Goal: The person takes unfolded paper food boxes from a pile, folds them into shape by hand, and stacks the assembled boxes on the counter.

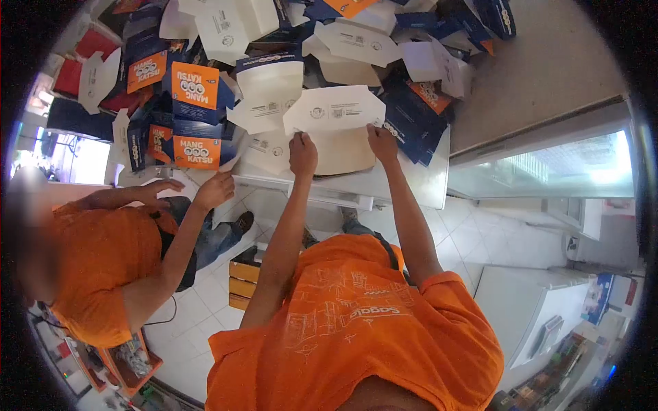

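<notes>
Evidently, the left hand (302, 153) and right hand (383, 144) pinch the twelve-o'clock paperboard carton (343, 148), probably light, bendable, best held by opposite edges.

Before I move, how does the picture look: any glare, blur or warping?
Head view: fisheye curving, with black corners; head view: glare whitens the glass panel at right and a patch at far left; head view: heavy blur over the co-worker's head; head view: both hands and the white carton look fairly sharp, its small print unreadable.
</notes>
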A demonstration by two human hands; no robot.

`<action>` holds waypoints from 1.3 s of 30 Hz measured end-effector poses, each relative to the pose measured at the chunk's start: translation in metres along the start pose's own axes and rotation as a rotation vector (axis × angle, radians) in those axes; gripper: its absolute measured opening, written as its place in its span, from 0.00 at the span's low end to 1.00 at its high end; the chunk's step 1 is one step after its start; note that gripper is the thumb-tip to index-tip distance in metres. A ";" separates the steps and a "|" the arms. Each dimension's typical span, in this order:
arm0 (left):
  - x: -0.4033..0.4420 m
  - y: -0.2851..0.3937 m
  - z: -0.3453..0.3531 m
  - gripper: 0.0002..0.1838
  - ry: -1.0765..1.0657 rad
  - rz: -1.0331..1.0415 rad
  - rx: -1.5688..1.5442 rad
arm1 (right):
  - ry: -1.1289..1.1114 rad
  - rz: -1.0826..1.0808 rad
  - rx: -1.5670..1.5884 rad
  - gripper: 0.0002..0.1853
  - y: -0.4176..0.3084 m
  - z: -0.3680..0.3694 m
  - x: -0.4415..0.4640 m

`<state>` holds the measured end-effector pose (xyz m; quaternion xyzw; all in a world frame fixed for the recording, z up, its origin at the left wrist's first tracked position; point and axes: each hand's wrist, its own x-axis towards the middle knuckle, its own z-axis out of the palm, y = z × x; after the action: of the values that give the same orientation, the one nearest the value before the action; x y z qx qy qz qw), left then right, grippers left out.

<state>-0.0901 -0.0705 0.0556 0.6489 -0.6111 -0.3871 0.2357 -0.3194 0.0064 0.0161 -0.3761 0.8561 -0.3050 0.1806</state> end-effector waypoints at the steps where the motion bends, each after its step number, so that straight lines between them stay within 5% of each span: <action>1: 0.009 -0.003 0.001 0.23 -0.018 0.002 0.029 | 0.013 0.038 -0.017 0.29 -0.004 0.001 -0.001; 15: 0.016 -0.038 0.019 0.19 0.068 0.018 -0.039 | 0.127 -0.076 0.104 0.23 -0.016 -0.003 -0.028; 21: -0.003 0.004 -0.006 0.20 0.030 -0.083 -0.065 | 0.127 0.046 -0.028 0.24 -0.034 -0.006 -0.028; 39: -0.026 -0.023 -0.001 0.14 0.173 0.296 0.013 | 0.226 -0.124 0.011 0.18 -0.021 0.006 -0.041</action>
<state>-0.0741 -0.0417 0.0441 0.5841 -0.6802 -0.2869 0.3374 -0.2784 0.0235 0.0292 -0.3907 0.8443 -0.3607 0.0661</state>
